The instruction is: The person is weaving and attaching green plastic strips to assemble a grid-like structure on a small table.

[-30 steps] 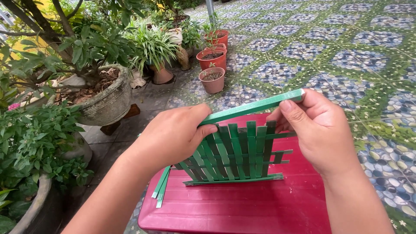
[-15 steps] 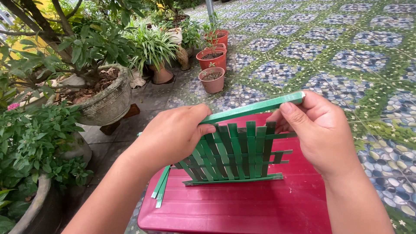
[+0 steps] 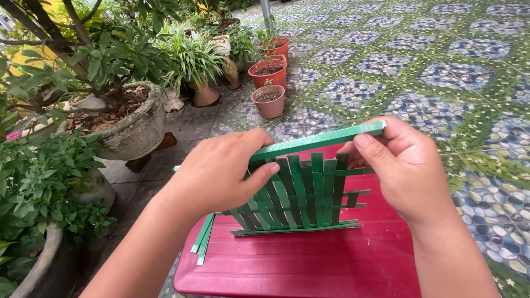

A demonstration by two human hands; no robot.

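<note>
Both hands [image 3: 309,171] grip green woven strips [image 3: 301,193] — upright.

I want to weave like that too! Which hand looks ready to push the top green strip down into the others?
Probably the right hand. Its thumb lies on the top strip near the free end, so it can press it down. The left hand is wrapped over the woven strips, steadying them on the red stool.
</note>
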